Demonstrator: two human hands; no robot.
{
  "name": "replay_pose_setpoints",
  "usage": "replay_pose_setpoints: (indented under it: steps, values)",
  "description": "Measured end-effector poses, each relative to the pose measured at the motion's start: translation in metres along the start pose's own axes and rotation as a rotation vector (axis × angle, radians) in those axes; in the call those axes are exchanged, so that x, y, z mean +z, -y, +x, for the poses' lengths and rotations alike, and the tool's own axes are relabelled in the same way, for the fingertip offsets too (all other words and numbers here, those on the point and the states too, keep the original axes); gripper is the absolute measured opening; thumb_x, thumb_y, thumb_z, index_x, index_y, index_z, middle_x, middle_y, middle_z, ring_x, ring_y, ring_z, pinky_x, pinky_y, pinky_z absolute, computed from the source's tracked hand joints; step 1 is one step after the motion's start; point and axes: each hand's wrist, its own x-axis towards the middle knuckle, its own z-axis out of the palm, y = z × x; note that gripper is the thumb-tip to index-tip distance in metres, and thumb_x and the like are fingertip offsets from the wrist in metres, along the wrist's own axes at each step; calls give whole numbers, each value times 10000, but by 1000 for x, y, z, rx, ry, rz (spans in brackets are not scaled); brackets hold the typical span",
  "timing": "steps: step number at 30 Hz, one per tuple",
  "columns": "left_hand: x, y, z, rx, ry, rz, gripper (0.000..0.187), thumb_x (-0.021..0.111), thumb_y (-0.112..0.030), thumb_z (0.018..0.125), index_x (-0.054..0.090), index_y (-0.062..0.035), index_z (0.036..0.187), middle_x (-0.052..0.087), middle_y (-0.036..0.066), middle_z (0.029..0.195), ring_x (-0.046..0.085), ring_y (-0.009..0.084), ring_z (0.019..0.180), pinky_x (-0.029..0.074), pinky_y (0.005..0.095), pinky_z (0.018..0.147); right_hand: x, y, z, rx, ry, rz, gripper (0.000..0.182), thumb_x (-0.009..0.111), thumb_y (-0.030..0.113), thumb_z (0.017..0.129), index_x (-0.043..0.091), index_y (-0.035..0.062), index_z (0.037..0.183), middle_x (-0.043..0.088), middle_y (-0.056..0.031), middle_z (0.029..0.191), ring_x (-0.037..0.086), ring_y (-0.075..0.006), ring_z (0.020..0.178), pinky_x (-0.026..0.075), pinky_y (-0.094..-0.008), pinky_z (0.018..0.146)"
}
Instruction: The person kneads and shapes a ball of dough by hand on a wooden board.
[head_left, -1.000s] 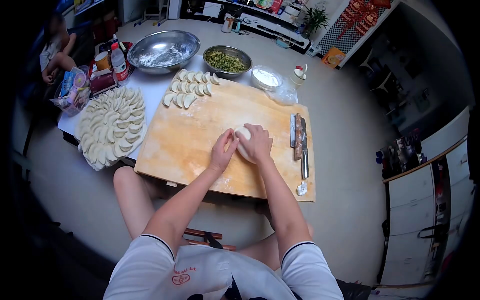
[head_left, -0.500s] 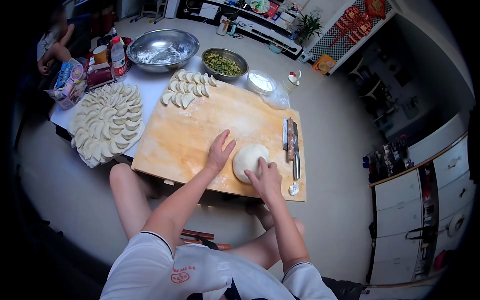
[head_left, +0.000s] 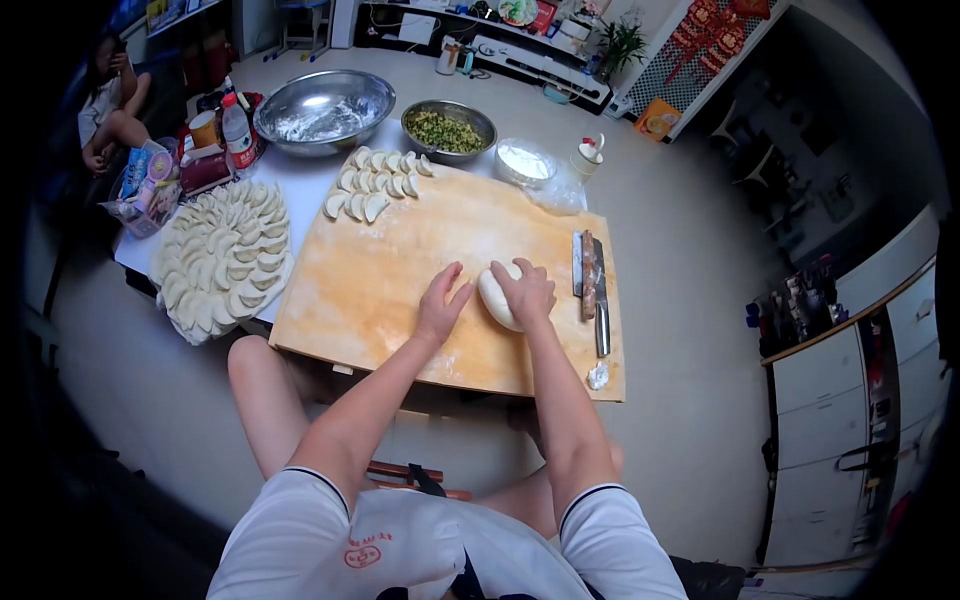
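A smooth white ball of dough (head_left: 494,303) sits on the floury wooden board (head_left: 380,270). My right hand (head_left: 530,294) lies over the right side of the dough, fingers curled round its top. Just left of the dough, my left hand (head_left: 441,303) is held open with its fingers apart, not touching it. To the right on the board lie a knife (head_left: 602,325) with a metal handle and a rolling pin (head_left: 588,275). A small white lump (head_left: 598,376) rests by the board's near right corner.
Folded dumplings (head_left: 372,185) stand in rows at the board's far left; more fill a round tray (head_left: 225,250). Behind are a large steel bowl (head_left: 325,105), a bowl of green filling (head_left: 447,130) and a bowl of flour (head_left: 525,162). A person (head_left: 110,110) sits at far left.
My right hand has moved from the near side of the dough up and over its right side. The dough appears tipped and narrower. My left hand stays open beside it.
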Motion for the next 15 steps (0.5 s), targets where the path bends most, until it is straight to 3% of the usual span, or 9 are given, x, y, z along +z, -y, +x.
replay_pose_setpoints:
  steps: [5, 8, 11, 14, 15]
  values:
    - [-1, -8, 0, -14, 22, 51, 506, 647, -207, 940, 489, 33, 1357, 564, 172, 1340, 547, 238, 1248, 429, 341, 1054, 19, -21, -42, -32, -205, 88, 726, 560, 637, 860, 505, 162, 1406, 497, -202, 1354, 485, -418, 1219, 386, -573, 1012]
    - [-1, -5, -1, 1, 30, 72, 496, 649, -204, 937, 500, 27, 1350, 571, 166, 1331, 556, 237, 1235, 437, 341, 1043, -2, -45, -82, -136, -33, 123, 732, 584, 580, 881, 469, 105, 1425, 469, -223, 1371, 472, -428, 1231, 375, -577, 1023]
    - [-1, -9, -1, 7, 32, 58, 487, 649, -199, 936, 506, 20, 1347, 576, 158, 1323, 559, 235, 1229, 439, 339, 1039, -34, -47, -133, -101, 205, 326, 733, 630, 543, 863, 481, 72, 1405, 441, -242, 1387, 458, -437, 1242, 344, -568, 1054]
    - [-4, -4, -3, 9, 27, 37, 481, 646, -191, 937, 507, 16, 1348, 578, 154, 1318, 556, 231, 1232, 436, 337, 1040, -53, -32, -141, -179, 84, -111, 728, 677, 519, 822, 498, 107, 1395, 453, -219, 1374, 467, -409, 1229, 311, -570, 1071]
    - [-3, -2, -3, 10, 29, 37, 480, 645, -189, 937, 507, 14, 1350, 578, 153, 1318, 554, 230, 1235, 435, 336, 1040, -43, -33, -134, -344, -60, -163, 716, 686, 512, 811, 510, 118, 1382, 470, -206, 1353, 474, -393, 1216, 314, -569, 1059]
